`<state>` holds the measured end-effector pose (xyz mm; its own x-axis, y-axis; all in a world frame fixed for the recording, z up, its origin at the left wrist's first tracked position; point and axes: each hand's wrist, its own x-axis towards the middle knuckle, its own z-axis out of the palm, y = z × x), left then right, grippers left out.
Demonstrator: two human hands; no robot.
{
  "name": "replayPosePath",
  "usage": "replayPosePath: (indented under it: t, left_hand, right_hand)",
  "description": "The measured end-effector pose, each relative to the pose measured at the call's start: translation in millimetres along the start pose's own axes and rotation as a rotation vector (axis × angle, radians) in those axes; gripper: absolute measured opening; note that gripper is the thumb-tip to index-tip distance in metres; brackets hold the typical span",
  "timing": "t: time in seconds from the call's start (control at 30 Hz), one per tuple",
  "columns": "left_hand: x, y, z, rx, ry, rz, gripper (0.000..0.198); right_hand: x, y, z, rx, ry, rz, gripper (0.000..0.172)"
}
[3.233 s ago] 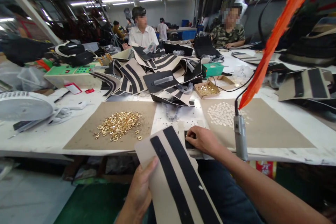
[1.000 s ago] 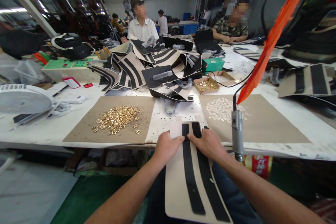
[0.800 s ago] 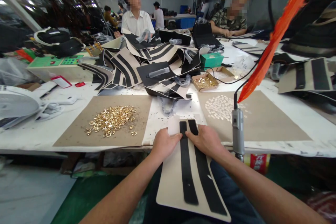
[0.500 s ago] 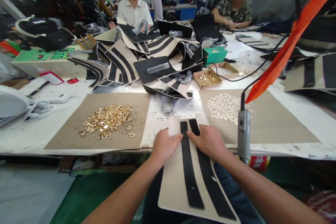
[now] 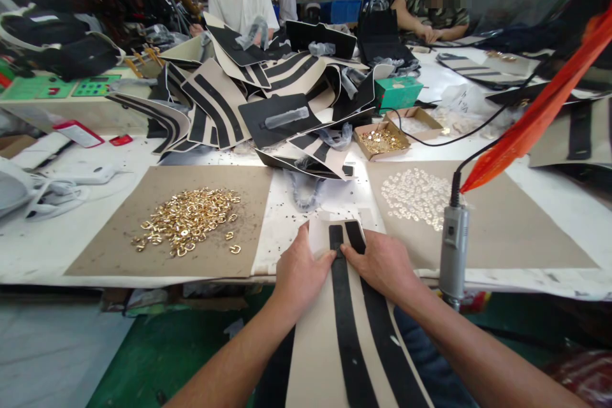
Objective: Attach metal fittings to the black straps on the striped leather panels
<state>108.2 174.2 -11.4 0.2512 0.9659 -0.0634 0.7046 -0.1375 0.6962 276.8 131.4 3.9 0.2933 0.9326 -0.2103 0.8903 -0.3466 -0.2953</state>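
A beige panel with two black straps (image 5: 349,331) runs from my lap up onto the table's front edge. My left hand (image 5: 299,271) presses on its left side, thumb against the left strap, fingers curled on the panel. My right hand (image 5: 382,261) lies on the right strap near the top end, its thumb pinching toward the left thumb. A heap of gold metal rings (image 5: 189,220) lies on a brown sheet (image 5: 119,248) to the left. Pale round pieces (image 5: 415,194) are spread on another brown sheet (image 5: 521,236) to the right.
A grey hand tool (image 5: 453,255) on a black cord hangs beside my right forearm, under an orange strip (image 5: 540,115). A pile of striped panels (image 5: 268,102), a small box of gold parts (image 5: 381,140) and a green box (image 5: 398,92) lie farther back. Two people sit across the table.
My left hand moved from the panel's lower edge up to its top, next to the right hand. The panel's top end now rests on the table. The view tilted down slightly.
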Motion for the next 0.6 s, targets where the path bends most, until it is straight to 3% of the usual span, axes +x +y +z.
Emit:
replayPosePath:
  t: [0.07, 0.13, 0.27, 0.37, 0.5, 0.6]
  left_hand:
    - [-0.1, 1.0, -1.5, 0.081, 0.113, 0.091, 0.088]
    - [0.3, 2.9, -3.3, 0.168, 0.192, 0.252, 0.092]
    - [0.2, 1.6, 1.0, 0.177, 0.048, 0.518, 0.052]
    - [-0.2, -7.2, 10.4, 0.066, 0.030, 0.512, 0.030]
    - [1.7, -19.1, 18.1, -0.015, 0.079, 0.531, 0.030]
    - [3.4, -21.9, 17.9, -0.024, 0.080, 0.532, 0.029]
  right_hand:
    - [0.5, 0.0, -0.9, 0.008, 0.005, -0.005, 0.037]
    - [0.6, 0.5, -1.5, 0.017, 0.009, -0.026, 0.036]
    - [0.0, 0.5, -2.4, 0.043, 0.006, -0.042, 0.032]
    - [-0.1, 0.3, -2.5, 0.077, 0.025, -0.042, 0.031]
    - [1.9, 9.9, -3.1, 0.229, 0.094, -0.070, 0.030]
    - [1.6, 31.1, -4.4, 0.439, 0.175, -0.046, 0.029]
